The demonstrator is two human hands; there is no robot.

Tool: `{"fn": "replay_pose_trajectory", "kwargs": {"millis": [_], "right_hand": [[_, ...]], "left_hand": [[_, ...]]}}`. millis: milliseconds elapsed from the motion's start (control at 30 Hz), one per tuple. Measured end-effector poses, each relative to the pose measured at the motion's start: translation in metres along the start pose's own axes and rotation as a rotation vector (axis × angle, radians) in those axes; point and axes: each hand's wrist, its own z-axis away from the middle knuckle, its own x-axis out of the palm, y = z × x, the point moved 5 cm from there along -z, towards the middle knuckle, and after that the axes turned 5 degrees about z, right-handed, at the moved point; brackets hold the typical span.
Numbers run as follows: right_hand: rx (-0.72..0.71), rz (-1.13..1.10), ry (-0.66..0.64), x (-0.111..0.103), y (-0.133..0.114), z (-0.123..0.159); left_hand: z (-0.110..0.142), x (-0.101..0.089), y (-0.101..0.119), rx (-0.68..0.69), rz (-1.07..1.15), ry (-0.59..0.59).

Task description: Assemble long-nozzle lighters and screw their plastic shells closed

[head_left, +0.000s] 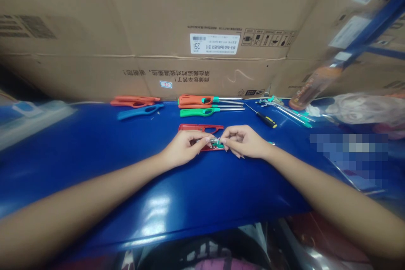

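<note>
At the middle of the table, my left hand point(186, 147) is closed, thumb and forefinger pinching a small metallic lighter part point(214, 140). From the other side my right hand point(245, 141) pinches the same spot, at thin wires and a green piece point(218, 145). Beneath the fingers lies a red lighter shell half point(209, 149), largely covered by my hands. Just behind it rests another red shell half point(191, 127) with a trigger loop. A metal tip of the lighter point(271, 143) pokes out past my right wrist.
Behind lie a green lighter point(196, 112), orange lighters point(193, 100), a blue shell point(139, 112), red shells point(133, 101), a screwdriver point(266, 120) and metal rods point(291, 114). A large cardboard box point(142, 29) walls the back. An orange bottle point(311, 88) stands right.
</note>
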Motion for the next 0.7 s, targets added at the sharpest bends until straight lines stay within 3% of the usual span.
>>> {"fn": "replay_pose_trajectory", "kwargs": {"millis": [533,700], "right_hand": [[-0.012,0.012,0.003,0.0036,-0.0002,-0.0003],[0.010,-0.022,0.031,0.0015,0.0024,-0.0029]], "left_hand": [[-0.0013,0.0004,-0.0026,-0.008,0.028,-0.008],[-0.0021,-0.0016,-0.0002,-0.012,-0.010,0.036]]}}
